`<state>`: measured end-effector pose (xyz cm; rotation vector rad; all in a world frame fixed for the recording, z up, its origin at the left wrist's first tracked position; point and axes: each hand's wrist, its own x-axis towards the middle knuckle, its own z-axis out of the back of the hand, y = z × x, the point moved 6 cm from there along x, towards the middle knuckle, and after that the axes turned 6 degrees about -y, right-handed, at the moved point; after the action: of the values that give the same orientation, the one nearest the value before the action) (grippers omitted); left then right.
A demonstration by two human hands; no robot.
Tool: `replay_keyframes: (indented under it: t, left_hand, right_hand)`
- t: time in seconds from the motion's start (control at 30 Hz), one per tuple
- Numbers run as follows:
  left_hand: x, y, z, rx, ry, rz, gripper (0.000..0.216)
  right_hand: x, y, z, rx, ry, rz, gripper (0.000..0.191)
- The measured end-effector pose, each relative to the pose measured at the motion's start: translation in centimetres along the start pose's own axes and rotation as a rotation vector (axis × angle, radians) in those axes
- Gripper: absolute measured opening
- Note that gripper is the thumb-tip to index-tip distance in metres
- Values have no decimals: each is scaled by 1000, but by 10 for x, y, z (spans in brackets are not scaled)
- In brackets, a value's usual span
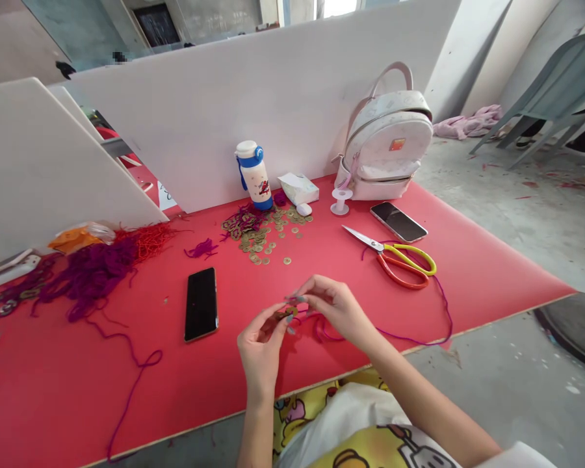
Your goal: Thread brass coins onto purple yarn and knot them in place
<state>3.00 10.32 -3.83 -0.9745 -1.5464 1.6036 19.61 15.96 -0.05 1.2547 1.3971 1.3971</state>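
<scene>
Just over the red tabletop, close to its front edge, my left hand (263,338) pinches a brass-coloured coin (292,312) between thumb and fingers. My right hand (334,302) is closed at the coin's upper side, fingertips pinched on a purple cord (308,312). The cord runs under my right wrist and trails right along the table edge. Whether it passes through the coin's hole is too small to tell. Beyond my hands lies a spread of similar holed coins (256,240), with purple cord heaped on their left part.
Scissors (390,253) with red and yellow handles lie right, by a phone (398,221). Another phone (201,304) lies left, near purple yarn (90,273). Behind stand a bottle (255,175), a tissue pack (299,188), a spool (340,201) and a backpack (387,143) against a white partition (199,117).
</scene>
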Motion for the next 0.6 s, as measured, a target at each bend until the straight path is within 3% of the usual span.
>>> replay_keyframes:
  t: [0.1,0.2,0.6]
  left_hand:
    - [-2,-6,-1,12,-1,-4,24]
    - [-1,-12,-1,17,-8,-18,25]
    - [1,-6,-7,-108,25,98,33]
  right_hand:
    - [0,-17,-16,26,60,-66,21]
    - [-1,-24,-14,14,42,-100,24]
    - [-2,-20,-13,-45,77,-56,25]
